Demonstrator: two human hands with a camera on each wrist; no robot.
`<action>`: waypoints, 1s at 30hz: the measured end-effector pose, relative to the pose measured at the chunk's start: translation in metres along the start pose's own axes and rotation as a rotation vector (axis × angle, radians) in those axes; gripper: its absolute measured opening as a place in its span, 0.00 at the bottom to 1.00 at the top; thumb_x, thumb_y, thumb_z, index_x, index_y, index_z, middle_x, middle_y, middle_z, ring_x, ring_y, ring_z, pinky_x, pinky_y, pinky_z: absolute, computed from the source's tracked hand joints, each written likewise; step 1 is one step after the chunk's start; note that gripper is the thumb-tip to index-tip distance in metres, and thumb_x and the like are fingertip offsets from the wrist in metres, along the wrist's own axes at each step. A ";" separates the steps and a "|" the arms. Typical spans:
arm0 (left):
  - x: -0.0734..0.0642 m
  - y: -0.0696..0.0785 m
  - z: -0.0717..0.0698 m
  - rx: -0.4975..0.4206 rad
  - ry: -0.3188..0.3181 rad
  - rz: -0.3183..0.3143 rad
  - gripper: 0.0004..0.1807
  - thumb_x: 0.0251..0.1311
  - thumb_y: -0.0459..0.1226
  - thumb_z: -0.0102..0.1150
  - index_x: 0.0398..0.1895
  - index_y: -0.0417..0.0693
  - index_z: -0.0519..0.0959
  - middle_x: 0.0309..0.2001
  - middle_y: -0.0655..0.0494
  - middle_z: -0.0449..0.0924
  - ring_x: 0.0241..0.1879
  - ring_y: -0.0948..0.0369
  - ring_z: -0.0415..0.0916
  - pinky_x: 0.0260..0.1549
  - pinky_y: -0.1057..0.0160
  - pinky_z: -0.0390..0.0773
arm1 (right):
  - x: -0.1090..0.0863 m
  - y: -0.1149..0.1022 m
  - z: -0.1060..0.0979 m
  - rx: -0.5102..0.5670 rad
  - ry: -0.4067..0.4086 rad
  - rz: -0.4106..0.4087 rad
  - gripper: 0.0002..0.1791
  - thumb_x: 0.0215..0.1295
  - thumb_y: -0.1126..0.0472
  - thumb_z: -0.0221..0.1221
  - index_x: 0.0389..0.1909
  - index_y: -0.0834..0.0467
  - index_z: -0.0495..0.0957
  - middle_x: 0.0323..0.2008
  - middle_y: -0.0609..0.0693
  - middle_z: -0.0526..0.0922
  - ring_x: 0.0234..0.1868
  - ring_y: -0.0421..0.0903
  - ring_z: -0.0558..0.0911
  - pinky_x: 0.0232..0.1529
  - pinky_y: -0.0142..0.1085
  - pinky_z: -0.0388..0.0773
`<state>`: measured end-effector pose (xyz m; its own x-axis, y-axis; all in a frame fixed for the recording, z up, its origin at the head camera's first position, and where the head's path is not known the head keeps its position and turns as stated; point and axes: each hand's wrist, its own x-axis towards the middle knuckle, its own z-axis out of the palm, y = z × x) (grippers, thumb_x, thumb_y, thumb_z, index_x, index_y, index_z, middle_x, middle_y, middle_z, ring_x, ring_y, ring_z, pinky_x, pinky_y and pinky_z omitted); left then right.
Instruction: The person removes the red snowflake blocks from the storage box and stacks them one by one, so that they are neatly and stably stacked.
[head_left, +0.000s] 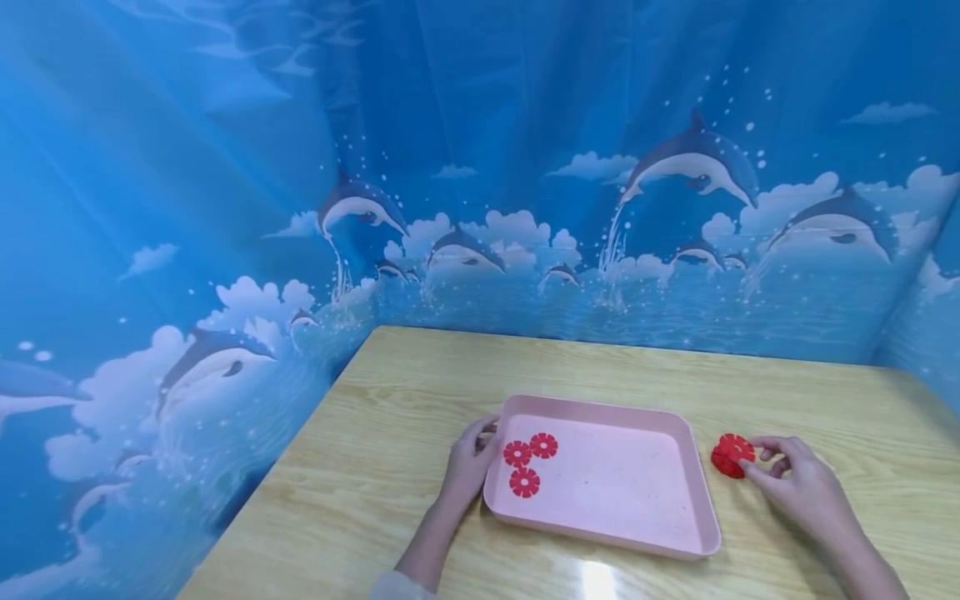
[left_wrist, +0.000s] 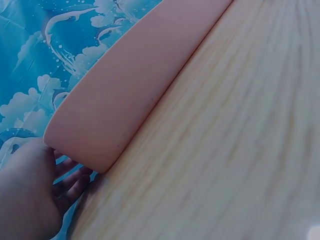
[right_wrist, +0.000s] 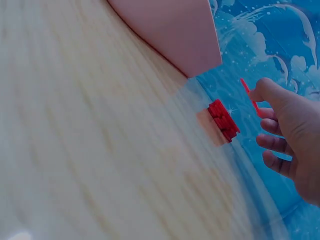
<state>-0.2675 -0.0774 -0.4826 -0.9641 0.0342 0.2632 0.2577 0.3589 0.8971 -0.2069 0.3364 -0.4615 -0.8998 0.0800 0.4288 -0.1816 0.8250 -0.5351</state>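
A pink tray (head_left: 592,533) lies on the table with three red notched discs (head_left: 524,482) flat in its left part. At its left side, my left hand (head_left: 470,467) holds the wall, fingers along the outside in the left wrist view. To the right of the tray, my right hand (head_left: 806,483) pinches one red notched disc (right_wrist: 250,96) between thumb and forefinger. The right wrist view shows this disc edge-on, raised above a small stack of red discs (right_wrist: 223,121) on the table. The other right fingers are bent and hold nothing.
Light wood-grain table (head_left: 420,383) lies under everything. A blue dolphin-print curtain (head_left: 525,167) hangs behind the table and along its left side. The stack of discs stands just off the tray's right wall.
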 end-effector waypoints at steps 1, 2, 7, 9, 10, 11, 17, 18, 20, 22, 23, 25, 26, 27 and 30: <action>0.000 0.000 0.000 0.000 0.000 -0.002 0.18 0.62 0.34 0.54 0.55 0.43 0.73 0.46 0.47 0.76 0.41 0.54 0.76 0.40 0.62 0.77 | 0.000 0.002 0.002 0.001 0.010 -0.012 0.18 0.49 0.64 0.66 0.41 0.66 0.76 0.30 0.49 0.72 0.25 0.33 0.68 0.22 0.28 0.65; 0.000 -0.001 0.000 0.000 0.000 -0.002 0.18 0.62 0.34 0.53 0.55 0.43 0.73 0.46 0.47 0.76 0.41 0.54 0.76 0.40 0.62 0.77 | 0.000 0.004 0.003 0.004 0.020 -0.024 0.18 0.48 0.65 0.66 0.41 0.66 0.76 0.30 0.49 0.72 0.25 0.32 0.68 0.22 0.28 0.65; 0.000 -0.001 0.000 0.003 0.003 0.003 0.18 0.62 0.34 0.54 0.55 0.43 0.73 0.46 0.47 0.76 0.41 0.54 0.76 0.41 0.61 0.77 | -0.001 0.012 0.007 0.000 0.035 -0.052 0.17 0.47 0.67 0.67 0.40 0.65 0.76 0.29 0.48 0.72 0.25 0.31 0.69 0.22 0.26 0.66; 0.000 -0.002 -0.001 0.003 0.003 0.006 0.18 0.61 0.34 0.54 0.55 0.43 0.73 0.45 0.47 0.76 0.41 0.54 0.76 0.41 0.61 0.77 | -0.001 0.013 0.008 -0.004 0.022 -0.052 0.18 0.47 0.66 0.66 0.41 0.65 0.76 0.30 0.48 0.72 0.25 0.31 0.69 0.21 0.28 0.67; 0.000 -0.002 -0.001 0.002 0.003 0.007 0.18 0.62 0.34 0.54 0.55 0.43 0.73 0.45 0.47 0.76 0.41 0.54 0.76 0.41 0.61 0.77 | -0.001 0.014 0.008 -0.001 0.017 -0.054 0.18 0.48 0.66 0.66 0.41 0.65 0.76 0.30 0.48 0.72 0.25 0.31 0.69 0.21 0.28 0.67; 0.000 -0.003 -0.001 0.002 0.002 0.007 0.18 0.62 0.34 0.54 0.55 0.43 0.73 0.45 0.47 0.76 0.40 0.54 0.76 0.41 0.61 0.77 | 0.000 0.014 0.009 0.002 0.012 -0.059 0.18 0.48 0.66 0.66 0.41 0.65 0.76 0.30 0.48 0.72 0.25 0.32 0.69 0.21 0.28 0.68; 0.000 -0.003 0.000 0.005 0.007 0.014 0.17 0.61 0.34 0.54 0.54 0.42 0.74 0.45 0.47 0.76 0.39 0.54 0.76 0.40 0.62 0.77 | 0.001 0.021 0.011 0.028 -0.011 -0.076 0.18 0.48 0.68 0.66 0.42 0.66 0.76 0.30 0.48 0.72 0.25 0.32 0.69 0.21 0.27 0.68; 0.000 -0.003 0.000 0.007 0.008 0.019 0.17 0.61 0.33 0.54 0.54 0.42 0.74 0.45 0.46 0.76 0.39 0.54 0.76 0.39 0.62 0.78 | 0.001 0.022 0.011 0.032 -0.015 -0.075 0.18 0.48 0.68 0.66 0.42 0.66 0.76 0.29 0.48 0.72 0.25 0.32 0.69 0.21 0.27 0.68; 0.001 -0.002 0.001 0.010 0.010 0.023 0.17 0.61 0.33 0.54 0.53 0.42 0.74 0.45 0.45 0.76 0.39 0.54 0.76 0.39 0.61 0.78 | 0.002 0.023 0.011 0.040 -0.027 -0.071 0.17 0.49 0.68 0.65 0.42 0.67 0.75 0.29 0.48 0.72 0.25 0.32 0.69 0.21 0.27 0.69; 0.001 -0.002 0.001 0.010 0.011 0.028 0.17 0.61 0.33 0.54 0.53 0.41 0.74 0.44 0.45 0.77 0.38 0.53 0.77 0.39 0.61 0.78 | 0.002 0.023 0.012 0.043 -0.043 -0.063 0.17 0.50 0.68 0.65 0.43 0.67 0.75 0.29 0.49 0.72 0.25 0.32 0.69 0.21 0.27 0.69; 0.001 -0.002 0.001 0.012 0.011 0.030 0.16 0.61 0.33 0.54 0.53 0.41 0.74 0.44 0.45 0.77 0.38 0.53 0.77 0.39 0.61 0.78 | 0.002 0.022 0.012 0.044 -0.051 -0.058 0.17 0.51 0.68 0.65 0.43 0.67 0.75 0.29 0.49 0.72 0.25 0.32 0.68 0.21 0.28 0.69; 0.001 -0.002 0.001 0.012 0.010 0.032 0.16 0.61 0.33 0.54 0.53 0.40 0.74 0.44 0.45 0.77 0.38 0.53 0.77 0.39 0.61 0.78 | 0.002 0.022 0.011 0.042 -0.062 -0.050 0.18 0.51 0.68 0.64 0.43 0.68 0.75 0.29 0.49 0.72 0.25 0.32 0.68 0.21 0.28 0.69; 0.001 -0.001 0.000 0.011 0.011 0.029 0.16 0.61 0.33 0.54 0.53 0.41 0.74 0.44 0.45 0.77 0.38 0.54 0.77 0.39 0.61 0.78 | 0.002 0.022 0.011 0.041 -0.064 -0.049 0.18 0.51 0.67 0.65 0.44 0.68 0.75 0.29 0.49 0.72 0.25 0.33 0.68 0.21 0.28 0.69; 0.001 -0.001 0.000 0.011 0.010 0.025 0.16 0.61 0.33 0.54 0.53 0.41 0.74 0.44 0.45 0.77 0.39 0.54 0.77 0.39 0.62 0.78 | 0.002 0.022 0.011 0.043 -0.066 -0.050 0.18 0.51 0.67 0.64 0.43 0.68 0.75 0.29 0.49 0.71 0.25 0.33 0.68 0.21 0.28 0.68; 0.000 -0.001 0.000 0.013 0.009 0.011 0.17 0.61 0.34 0.54 0.53 0.41 0.74 0.44 0.46 0.76 0.39 0.55 0.76 0.39 0.62 0.78 | 0.001 0.023 0.012 0.045 -0.056 -0.061 0.18 0.49 0.68 0.65 0.43 0.68 0.75 0.29 0.49 0.72 0.25 0.33 0.68 0.21 0.28 0.68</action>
<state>-0.2680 -0.0775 -0.4833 -0.9606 0.0293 0.2765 0.2674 0.3706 0.8895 -0.2170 0.3491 -0.4822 -0.9072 -0.0020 0.4206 -0.2530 0.8015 -0.5418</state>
